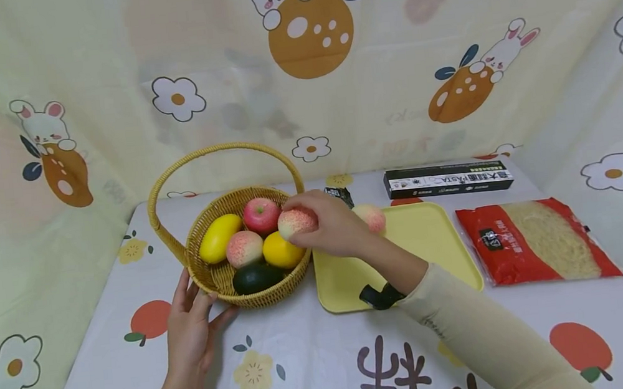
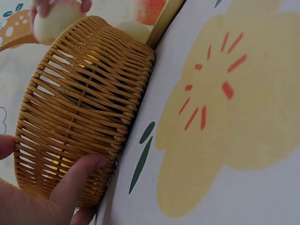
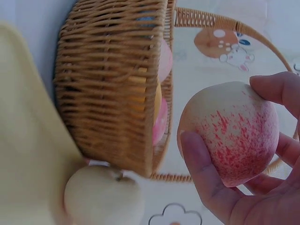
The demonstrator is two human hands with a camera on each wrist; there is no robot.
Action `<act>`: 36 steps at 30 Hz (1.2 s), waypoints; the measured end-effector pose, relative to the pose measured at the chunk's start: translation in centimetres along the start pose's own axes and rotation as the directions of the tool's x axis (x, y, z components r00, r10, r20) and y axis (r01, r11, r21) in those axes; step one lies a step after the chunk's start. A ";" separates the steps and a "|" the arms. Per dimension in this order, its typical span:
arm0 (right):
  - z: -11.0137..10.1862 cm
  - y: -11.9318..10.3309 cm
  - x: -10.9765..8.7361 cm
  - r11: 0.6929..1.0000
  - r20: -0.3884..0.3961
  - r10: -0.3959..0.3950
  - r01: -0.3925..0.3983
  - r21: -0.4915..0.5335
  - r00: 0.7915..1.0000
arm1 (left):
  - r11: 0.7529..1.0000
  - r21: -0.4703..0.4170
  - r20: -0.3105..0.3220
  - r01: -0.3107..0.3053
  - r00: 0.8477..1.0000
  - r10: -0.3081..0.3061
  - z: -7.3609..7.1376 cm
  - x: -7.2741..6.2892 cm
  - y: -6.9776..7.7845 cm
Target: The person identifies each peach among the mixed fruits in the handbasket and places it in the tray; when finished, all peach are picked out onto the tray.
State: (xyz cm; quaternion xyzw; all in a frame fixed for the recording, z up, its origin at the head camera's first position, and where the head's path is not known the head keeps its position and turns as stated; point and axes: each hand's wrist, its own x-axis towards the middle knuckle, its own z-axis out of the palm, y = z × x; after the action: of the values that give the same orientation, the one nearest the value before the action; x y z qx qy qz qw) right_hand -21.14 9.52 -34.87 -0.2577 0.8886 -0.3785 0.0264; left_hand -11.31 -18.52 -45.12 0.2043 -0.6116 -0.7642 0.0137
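Note:
A wicker basket (image 1: 276, 297) with a tall arched handle holds a red apple (image 1: 261, 216), a peach (image 1: 245, 249), a yellow mango (image 1: 220, 239), a yellow lemon-like fruit (image 1: 283, 250) and a dark green avocado-like fruit (image 1: 257, 278). My right hand (image 1: 331, 224) grips another peach (image 3: 229, 131) between thumb and fingers, above the basket's right rim. Against the basket's front left side rests my left hand (image 1: 186, 332), fingers spread; in the left wrist view its thumb (image 2: 77, 180) touches the weave. One more peach (image 1: 371, 218) is at the tray's back left corner.
Right of the basket lies a yellow tray (image 1: 407, 254), partly under my right forearm. Beyond it are a red bag of pasta (image 1: 538, 241) and a black-and-white pasta box (image 1: 448, 180). A small black packet (image 1: 338, 196) lies behind my right hand. A printed curtain hangs behind.

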 end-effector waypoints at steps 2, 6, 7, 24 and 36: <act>-0.4 0.5 -0.4 1.000 -0.020 0.003 -0.002 0.015 1.000 | 1.000 -0.004 -0.002 -0.003 1.000 0.003 0.0 0.1 0.0; -1.2 1.5 -1.3 0.999 -0.049 0.025 -0.023 0.030 0.998 | 1.000 -0.010 -0.001 -0.011 1.000 0.011 -0.1 0.2 -0.1; -1.3 1.8 -1.5 0.999 -0.051 0.033 -0.031 0.034 0.998 | 1.000 -0.010 -0.001 -0.012 1.000 0.012 -0.1 0.2 -0.1; -3.3 6.3 -6.6 0.964 -0.068 0.223 -0.210 0.161 0.972 | 1.000 -0.011 0.009 -0.011 1.000 0.011 0.0 0.0 -0.1; -6.2 9.0 -10.7 0.932 -0.107 0.329 -0.304 0.195 0.938 | 1.000 -0.001 0.000 -0.013 1.000 0.013 0.1 0.0 -0.1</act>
State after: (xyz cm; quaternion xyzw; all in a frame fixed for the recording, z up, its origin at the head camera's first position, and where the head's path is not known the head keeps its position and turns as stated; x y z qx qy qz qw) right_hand -17.26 23.93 -38.23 -0.0810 0.8813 -0.4631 0.0486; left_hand -11.28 -18.43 -45.23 0.2003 -0.6127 -0.7643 0.0187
